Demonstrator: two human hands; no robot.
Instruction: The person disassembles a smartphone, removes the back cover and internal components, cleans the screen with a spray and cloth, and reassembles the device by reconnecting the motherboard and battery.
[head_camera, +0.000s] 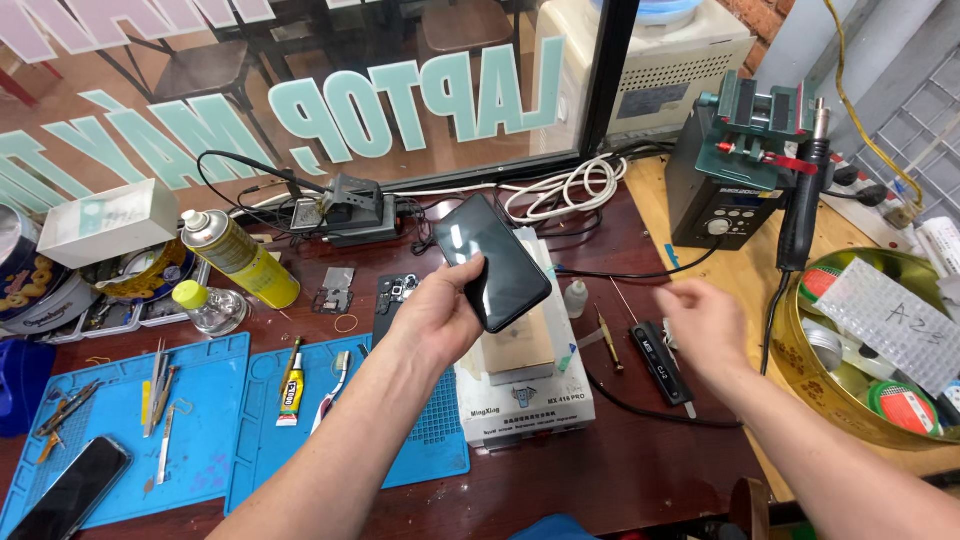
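In the head view, the left hand (440, 310) grips a black smartphone (490, 262) by its lower edge, fingers curled around the side and thumb along the near rim. The phone is held tilted, its glossy screen facing up, above a white heating station (525, 395) that carries a tan pad (520, 350) on top.

The right hand (705, 325) is blurred and hangs over the dark red table (640, 470); its fingers look loosely spread and nothing shows between them. Just beside it lies a small black tool (660, 362), with a thin brass-tipped pick (610, 350) and a small white dropper bottle (574, 298) to the left.

Farther left, 2 blue mats (210, 420) cover the table. On them lie tweezers (158, 385), a glue tube (290, 390) and a second dark phone (70, 492) at the near corner. A yellow spray can (240, 258) lies tilted behind them.

At the right, a black hot-air station (725, 190) stands on a pale wooden board, and a round gold tin (800, 355) holds tape rolls and a clear plastic tray.
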